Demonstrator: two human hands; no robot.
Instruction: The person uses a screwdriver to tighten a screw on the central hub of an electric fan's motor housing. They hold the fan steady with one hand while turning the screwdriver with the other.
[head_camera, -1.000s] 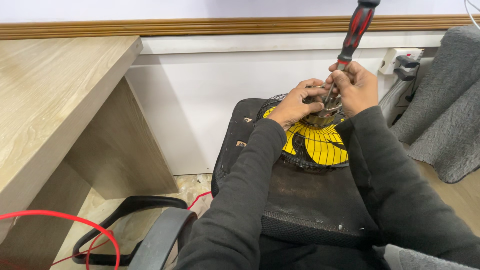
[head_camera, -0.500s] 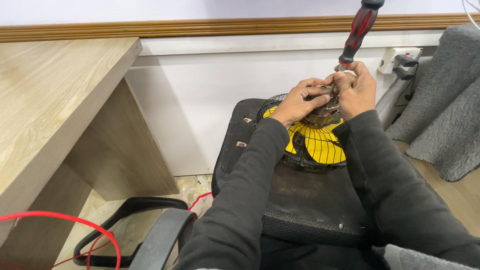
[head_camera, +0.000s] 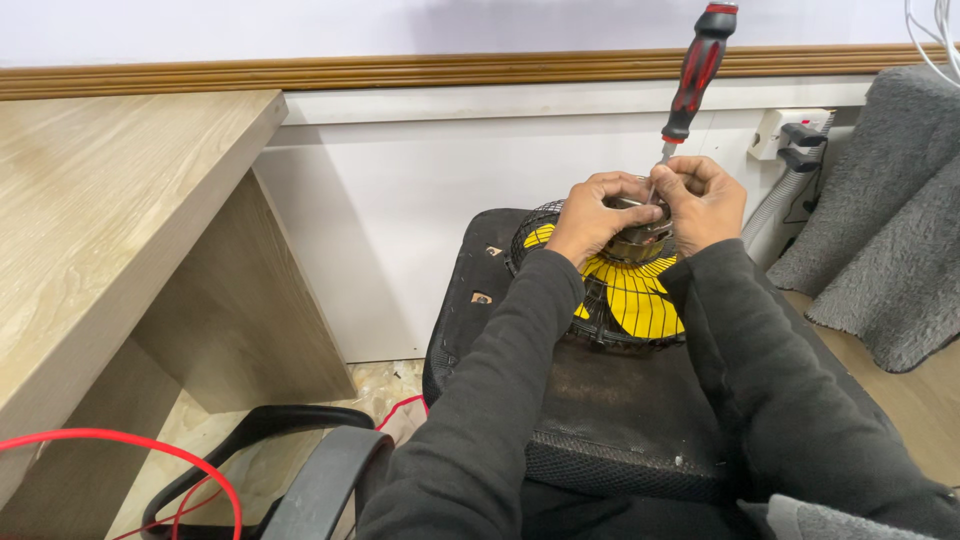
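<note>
Yellow fan blades showed through the black wire guard of a small fan (head_camera: 625, 290) that lay on a dark chair seat (head_camera: 620, 400), and work at its metal motor hub (head_camera: 638, 232) appeared to be at the fastener-driving stage. The right hand (head_camera: 702, 203) was closed round the shaft of a red-and-black screwdriver (head_camera: 697, 72), held nearly upright with its tip hidden at the hub, while the left hand (head_camera: 597, 215) was curled shut on the hub itself, directly beneath both hands. Judged from this, the next move called for keeping the tip seated and the hub steady while turning.
</note>
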